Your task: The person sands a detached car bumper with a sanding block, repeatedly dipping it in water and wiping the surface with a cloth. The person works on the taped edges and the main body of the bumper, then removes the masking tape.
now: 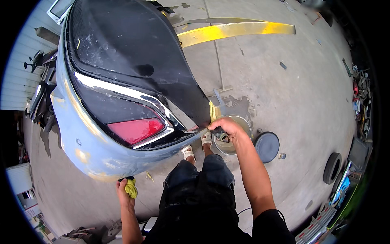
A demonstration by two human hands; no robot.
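A car bumper (118,162) in pale blue-grey, with yellowish sanded patches, stands in front of me. Set into it is a red reflector (138,129) with chrome trim (122,87) around it. At the lower left, my left hand (122,191) is closed on a yellow-green cloth (131,188), close against the bumper's lower edge. A small black piece shows just above the cloth; I cannot tell what it is. My right hand (229,127) is closed at the bumper's right end, its fingertips pinching the edge. Part of its grip is hidden.
Below my right hand stands a round bucket (241,122), beside a dark round lid-like disc (267,147). Yellow-and-grey strips (239,31) lie beyond the bumper. A tire (332,168) and piled parts line the right side; a motorcycle (42,89) stands at left.
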